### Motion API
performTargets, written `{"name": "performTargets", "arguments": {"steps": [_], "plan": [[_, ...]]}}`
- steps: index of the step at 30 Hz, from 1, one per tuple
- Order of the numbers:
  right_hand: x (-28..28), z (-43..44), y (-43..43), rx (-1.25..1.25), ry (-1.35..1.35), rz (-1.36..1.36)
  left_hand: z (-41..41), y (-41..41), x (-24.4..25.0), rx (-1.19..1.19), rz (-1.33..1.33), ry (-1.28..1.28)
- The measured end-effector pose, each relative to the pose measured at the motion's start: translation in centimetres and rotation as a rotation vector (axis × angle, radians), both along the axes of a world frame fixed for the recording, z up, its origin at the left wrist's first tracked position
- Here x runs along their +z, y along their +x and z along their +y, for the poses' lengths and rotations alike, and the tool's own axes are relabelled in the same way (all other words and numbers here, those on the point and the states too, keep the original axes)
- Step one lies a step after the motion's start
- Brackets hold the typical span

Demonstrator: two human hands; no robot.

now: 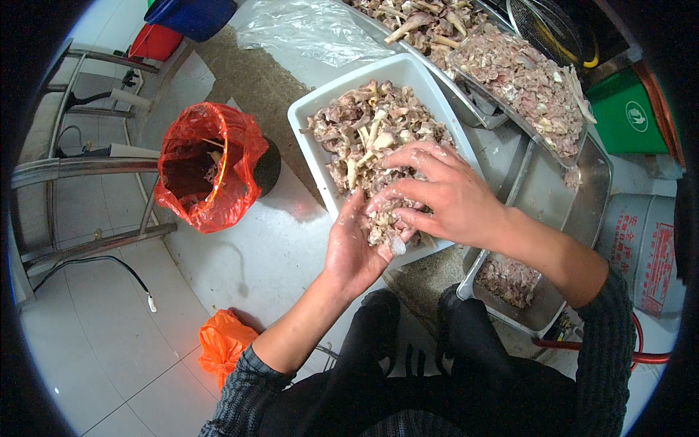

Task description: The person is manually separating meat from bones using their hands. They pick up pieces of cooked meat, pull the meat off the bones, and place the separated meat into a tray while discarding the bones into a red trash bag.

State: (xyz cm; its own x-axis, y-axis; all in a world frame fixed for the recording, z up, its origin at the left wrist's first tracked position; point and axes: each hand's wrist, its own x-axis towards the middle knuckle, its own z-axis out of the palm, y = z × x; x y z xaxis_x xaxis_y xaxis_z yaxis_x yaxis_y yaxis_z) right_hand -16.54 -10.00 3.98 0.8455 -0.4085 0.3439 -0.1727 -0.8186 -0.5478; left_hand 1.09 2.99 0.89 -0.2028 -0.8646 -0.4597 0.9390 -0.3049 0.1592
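Note:
My left hand [355, 246] is palm up at the near edge of a white plastic tub [306, 125], cupped under a clump of cooked meat scraps [384, 225]. Over that clump curves my right hand [442, 191], its fingers spread. Its thumb and index finger touch the scraps; whether they grip any is not clear. Behind the hands, the tub holds a heap of cooked bones with meat on them [371, 131]. My right hand hides part of this heap. Both hands look wet, with bits stuck to the skin.
A bin lined with a red plastic bag [246, 158] stands left. Metal trays [592, 180] lie right, one holding shredded meat [508, 278]. Farther back are a pan of meat pieces [524, 76] and a bone-filled tray [377, 27]. A grey gas cylinder [622, 246] stands far right.

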Motion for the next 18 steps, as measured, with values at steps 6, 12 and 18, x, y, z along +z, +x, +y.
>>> {"name": "performTargets", "arguments": {"steps": [6,12,18], "plan": [[-0.44,0.47,0.16,0.05,0.021,-0.041,0.16,0.19,-0.4,0.003,0.012,0.031],[-0.08,0.38,-0.45,0.021,0.145,-0.089,0.1,0.25,-0.29,-0.002,-0.027,0.074],[-0.1,0.35,-0.65,-0.031,0.407,-0.192,0.18,0.01,-0.14,0.021,-0.07,0.092]]}}
